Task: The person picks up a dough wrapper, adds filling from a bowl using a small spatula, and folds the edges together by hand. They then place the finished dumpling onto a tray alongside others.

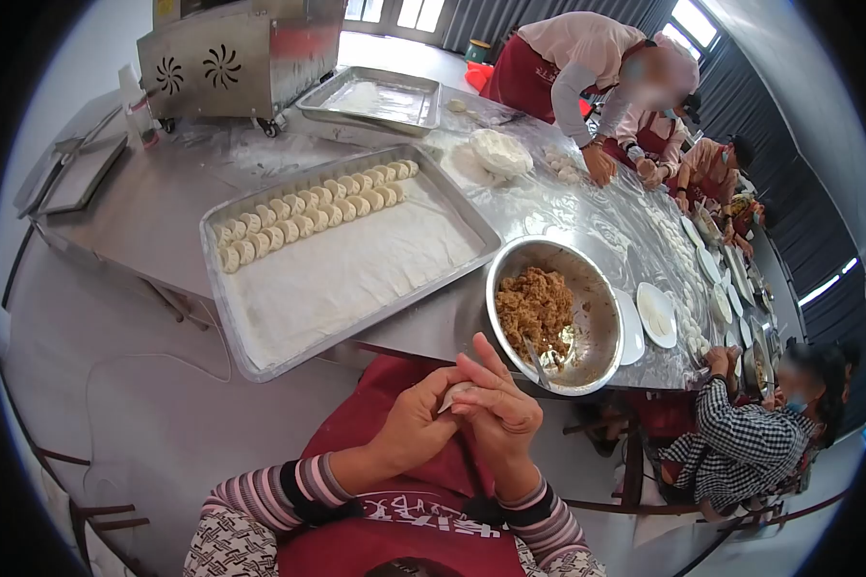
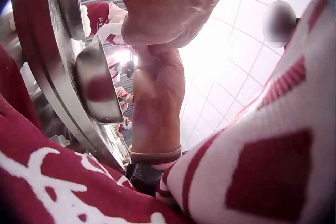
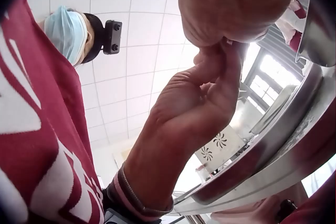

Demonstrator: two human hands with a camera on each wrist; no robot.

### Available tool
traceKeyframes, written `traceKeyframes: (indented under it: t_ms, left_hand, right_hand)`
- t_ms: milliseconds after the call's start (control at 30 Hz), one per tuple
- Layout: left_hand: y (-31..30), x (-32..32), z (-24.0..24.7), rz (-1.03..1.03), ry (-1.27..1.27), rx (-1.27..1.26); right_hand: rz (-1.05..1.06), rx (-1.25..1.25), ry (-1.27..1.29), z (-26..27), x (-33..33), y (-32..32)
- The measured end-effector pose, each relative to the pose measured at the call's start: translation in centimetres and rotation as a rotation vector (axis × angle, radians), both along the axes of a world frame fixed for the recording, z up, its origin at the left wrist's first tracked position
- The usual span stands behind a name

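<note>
The left hand (image 1: 409,423) and right hand (image 1: 498,412) met before the red apron, fingers curled, together pinching a small white dough dumpling (image 1: 455,393), at eight o'clock from the round steel bowl of brown filling (image 1: 597,298).

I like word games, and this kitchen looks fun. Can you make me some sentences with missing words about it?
1. The left hand and right hand pinch one ___ between them.
2. The brown filling sits in a round metal ___.
3. On the tray, finished dumplings lie in ___ rows.

Missing words: dumpling; bowl; two.
</note>
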State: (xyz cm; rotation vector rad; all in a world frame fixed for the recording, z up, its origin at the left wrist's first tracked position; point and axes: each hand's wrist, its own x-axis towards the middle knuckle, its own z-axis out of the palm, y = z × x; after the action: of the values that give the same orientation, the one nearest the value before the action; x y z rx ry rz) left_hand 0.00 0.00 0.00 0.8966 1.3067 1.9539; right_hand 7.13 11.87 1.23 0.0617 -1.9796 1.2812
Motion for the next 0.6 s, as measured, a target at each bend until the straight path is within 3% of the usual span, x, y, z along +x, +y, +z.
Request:
traceKeyframes:
  t_ms: [200,267,300,600]
  left_hand:
    - [0.0,-0.3,-0.1,-0.016,0.006,-0.05]
    - [0.3,-0.4,-0.2,0.033,-0.002,-0.009]
    - [0.4,-0.4,-0.2,0.033,0.0,-0.006]
    - [0.2,-0.3,0.2,-0.032,-0.047,-0.048]
  right_hand:
    - [0.057,0.135,-0.035,0.1,-0.2,0.4]
    - [0.018,-0.085,0.021,0.3,-0.3,-0.1]
    - [0.018,-0.083,0.022,0.4,-0.3,0.0]
    - [-0.023,0.094,0.051,-0.7,0.2,0.4]
